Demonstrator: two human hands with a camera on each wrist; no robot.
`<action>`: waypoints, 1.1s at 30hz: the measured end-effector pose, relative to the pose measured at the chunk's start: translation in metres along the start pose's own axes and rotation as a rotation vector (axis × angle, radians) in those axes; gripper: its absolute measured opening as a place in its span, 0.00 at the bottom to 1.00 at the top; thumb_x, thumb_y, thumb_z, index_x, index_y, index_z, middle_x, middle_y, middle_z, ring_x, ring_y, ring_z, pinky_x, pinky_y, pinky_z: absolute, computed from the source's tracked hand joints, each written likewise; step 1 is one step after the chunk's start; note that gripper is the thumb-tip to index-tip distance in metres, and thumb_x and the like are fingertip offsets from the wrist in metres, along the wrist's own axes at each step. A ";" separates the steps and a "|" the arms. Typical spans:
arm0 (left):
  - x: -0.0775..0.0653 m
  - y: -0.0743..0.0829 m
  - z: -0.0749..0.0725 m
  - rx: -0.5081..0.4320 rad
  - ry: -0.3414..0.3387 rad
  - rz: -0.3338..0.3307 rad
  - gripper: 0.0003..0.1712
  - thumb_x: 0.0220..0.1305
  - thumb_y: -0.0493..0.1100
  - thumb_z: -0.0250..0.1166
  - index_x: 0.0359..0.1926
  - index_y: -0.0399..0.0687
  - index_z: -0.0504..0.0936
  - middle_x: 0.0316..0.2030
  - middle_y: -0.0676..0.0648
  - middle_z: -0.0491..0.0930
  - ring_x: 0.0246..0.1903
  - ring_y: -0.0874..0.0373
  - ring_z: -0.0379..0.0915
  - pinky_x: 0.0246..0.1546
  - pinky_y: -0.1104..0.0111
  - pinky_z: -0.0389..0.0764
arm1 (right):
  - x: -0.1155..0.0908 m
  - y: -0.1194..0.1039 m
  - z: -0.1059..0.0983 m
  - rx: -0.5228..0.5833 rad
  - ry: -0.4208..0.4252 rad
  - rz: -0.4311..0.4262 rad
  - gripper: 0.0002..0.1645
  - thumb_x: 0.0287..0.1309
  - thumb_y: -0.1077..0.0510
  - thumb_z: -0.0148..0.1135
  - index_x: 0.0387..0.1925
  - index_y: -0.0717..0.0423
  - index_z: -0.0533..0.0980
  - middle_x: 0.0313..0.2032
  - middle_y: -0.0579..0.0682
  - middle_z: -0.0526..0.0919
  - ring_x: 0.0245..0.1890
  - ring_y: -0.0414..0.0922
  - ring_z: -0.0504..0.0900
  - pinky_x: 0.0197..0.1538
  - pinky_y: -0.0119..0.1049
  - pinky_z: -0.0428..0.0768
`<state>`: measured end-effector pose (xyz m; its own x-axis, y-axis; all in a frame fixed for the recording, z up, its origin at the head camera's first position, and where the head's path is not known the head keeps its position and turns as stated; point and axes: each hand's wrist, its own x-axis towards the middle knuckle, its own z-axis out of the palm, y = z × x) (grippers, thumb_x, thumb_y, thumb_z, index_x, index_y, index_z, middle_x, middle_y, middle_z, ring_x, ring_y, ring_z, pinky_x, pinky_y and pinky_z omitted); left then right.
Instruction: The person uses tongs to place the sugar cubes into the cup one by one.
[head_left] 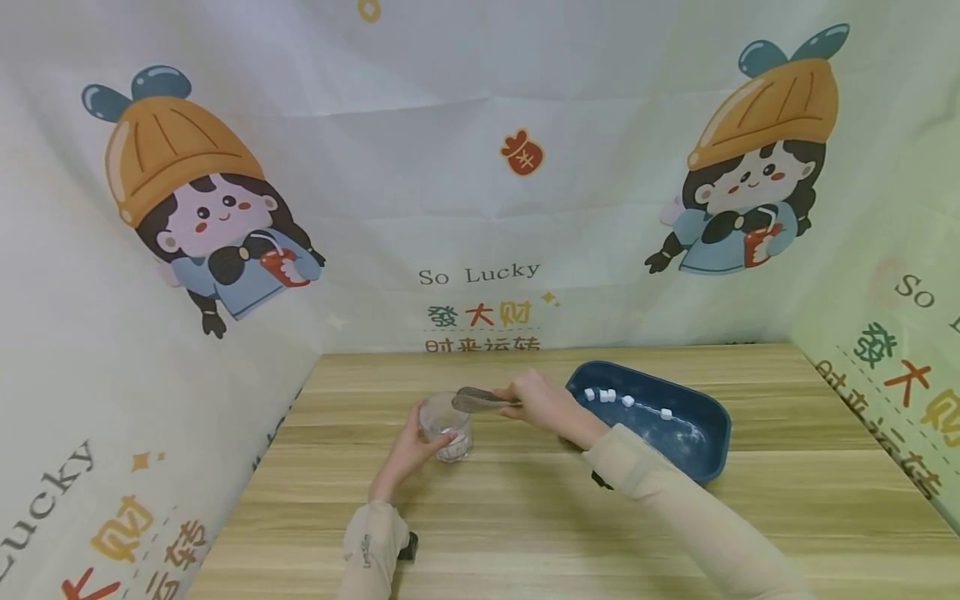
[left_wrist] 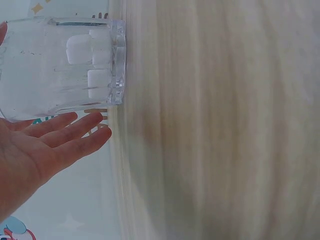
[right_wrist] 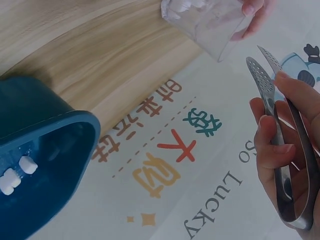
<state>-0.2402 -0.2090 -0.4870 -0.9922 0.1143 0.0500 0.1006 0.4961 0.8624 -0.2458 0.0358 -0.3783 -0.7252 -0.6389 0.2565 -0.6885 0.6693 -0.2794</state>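
Observation:
My left hand holds a clear glass upright on the table, thumb on one side and fingers along the other. Several small white cubes lie at the bottom of the glass. In my right hand is a pair of metal tongs, gripped round the arms. The perforated tips of the tongs stand a little apart with nothing between them. In the head view those tips overlap the glass's rim.
A dark blue tray stands to the right, partly behind my right forearm. Several white cubes and some white powder lie in it. The wooden table backs onto a printed cloth, which also hangs at both sides.

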 end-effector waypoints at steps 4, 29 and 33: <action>0.000 -0.001 0.001 0.026 0.008 -0.005 0.50 0.53 0.50 0.64 0.66 0.38 0.44 0.62 0.26 0.52 0.60 0.30 0.52 0.59 0.43 0.59 | -0.007 0.003 -0.002 -0.029 0.004 0.003 0.18 0.50 0.52 0.62 0.45 0.51 0.78 0.36 0.50 0.85 0.15 0.32 0.64 0.17 0.23 0.59; 0.000 -0.001 0.000 0.031 0.025 -0.023 0.51 0.52 0.51 0.65 0.66 0.39 0.44 0.62 0.26 0.52 0.60 0.30 0.53 0.59 0.44 0.60 | -0.052 0.049 -0.037 0.039 0.018 0.138 0.20 0.52 0.52 0.61 0.47 0.55 0.77 0.41 0.53 0.83 0.05 0.33 0.61 0.11 0.23 0.60; 0.001 0.000 0.000 0.027 0.017 -0.023 0.51 0.52 0.51 0.65 0.66 0.39 0.44 0.63 0.27 0.52 0.60 0.31 0.52 0.59 0.44 0.60 | -0.061 0.057 -0.044 0.047 -0.007 0.169 0.20 0.52 0.53 0.60 0.48 0.56 0.76 0.39 0.55 0.84 0.03 0.35 0.56 0.10 0.23 0.57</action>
<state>-0.2412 -0.2093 -0.4872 -0.9953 0.0883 0.0387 0.0793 0.5214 0.8496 -0.2410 0.1292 -0.3690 -0.8306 -0.5213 0.1958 -0.5553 0.7493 -0.3607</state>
